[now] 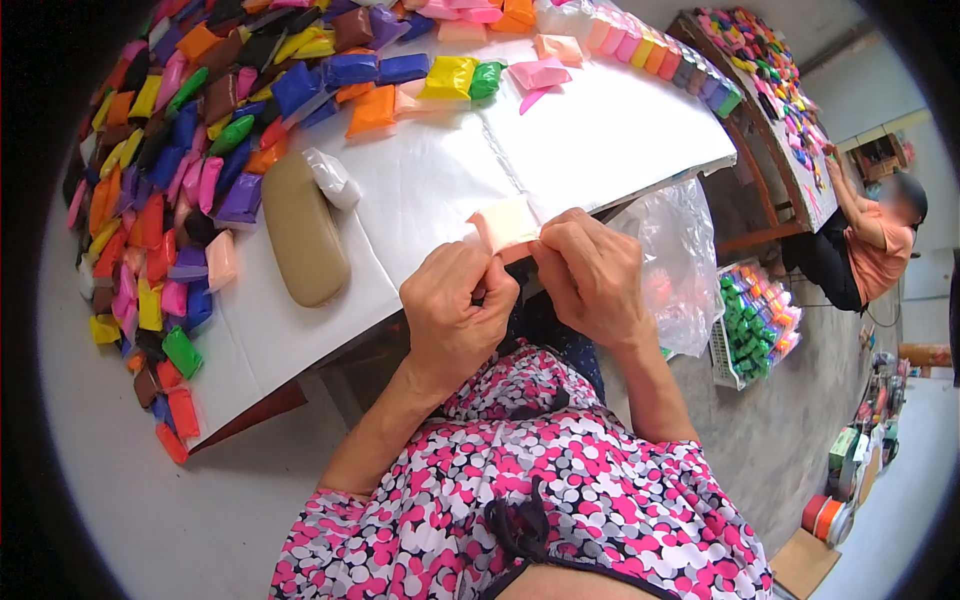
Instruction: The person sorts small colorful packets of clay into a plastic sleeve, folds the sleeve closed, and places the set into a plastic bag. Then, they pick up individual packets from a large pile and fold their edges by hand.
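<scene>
Left hand (452, 305) and right hand (592, 275) pinch a pale packet (505, 224) along its near edge. Left of the grip lies a tan case (300, 240) (a white packet (332, 180) beside it), then coloured packets (240, 198). Right of the grip is a clear bag (685, 245); farther right, a crate (722, 352) and a person (878, 240).

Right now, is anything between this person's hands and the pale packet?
Nothing visible is: the left hand and right hand both pinch the pale packet at its near side. The tan oval object lies farther left on the table, out of the way.
</scene>
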A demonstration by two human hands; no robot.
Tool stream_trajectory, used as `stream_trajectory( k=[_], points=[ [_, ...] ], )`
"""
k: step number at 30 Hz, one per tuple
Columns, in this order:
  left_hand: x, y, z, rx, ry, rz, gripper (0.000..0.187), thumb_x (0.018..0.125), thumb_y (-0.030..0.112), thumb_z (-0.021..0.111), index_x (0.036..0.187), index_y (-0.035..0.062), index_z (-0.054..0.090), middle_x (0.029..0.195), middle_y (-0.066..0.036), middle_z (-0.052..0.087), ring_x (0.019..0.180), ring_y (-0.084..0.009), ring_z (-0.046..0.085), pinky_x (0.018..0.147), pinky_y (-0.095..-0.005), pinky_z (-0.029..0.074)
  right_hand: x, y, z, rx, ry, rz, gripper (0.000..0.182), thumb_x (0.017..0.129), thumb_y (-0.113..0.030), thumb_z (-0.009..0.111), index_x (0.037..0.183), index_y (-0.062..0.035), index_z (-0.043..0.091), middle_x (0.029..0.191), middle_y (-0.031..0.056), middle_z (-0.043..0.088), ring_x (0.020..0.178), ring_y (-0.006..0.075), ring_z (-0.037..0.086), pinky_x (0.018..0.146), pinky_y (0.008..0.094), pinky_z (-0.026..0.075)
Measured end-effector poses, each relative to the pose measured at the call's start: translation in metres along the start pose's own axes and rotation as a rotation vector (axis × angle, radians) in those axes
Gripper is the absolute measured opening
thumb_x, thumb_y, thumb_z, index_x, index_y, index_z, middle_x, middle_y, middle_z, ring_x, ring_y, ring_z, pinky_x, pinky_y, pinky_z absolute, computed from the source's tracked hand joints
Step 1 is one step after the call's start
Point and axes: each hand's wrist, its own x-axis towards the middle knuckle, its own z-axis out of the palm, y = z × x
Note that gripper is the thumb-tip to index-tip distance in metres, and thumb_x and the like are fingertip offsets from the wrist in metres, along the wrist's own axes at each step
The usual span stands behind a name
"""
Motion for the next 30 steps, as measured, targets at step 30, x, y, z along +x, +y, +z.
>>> stream_trajectory(
  k=[30],
  points=[
    [0.001, -0.005, 0.017, 0.073, 0.033, 0.068, 0.022, 0.075, -0.008, 0.061, 0.066, 0.0003, 0.042, 0.060, -0.012, 0.039, 0.052, -0.0295, 0.043, 0.049, -0.0395, 0.034, -0.007, 0.010, 0.006, -0.036, 0.041, -0.045, 0.020, 0.077, 0.005, 0.067, 0.087, -0.0007, 0.051, 0.082, 0.0124, 0.060, 0.067, 0.0283, 0.062, 0.055, 0.0351, 0.050]
  ],
)
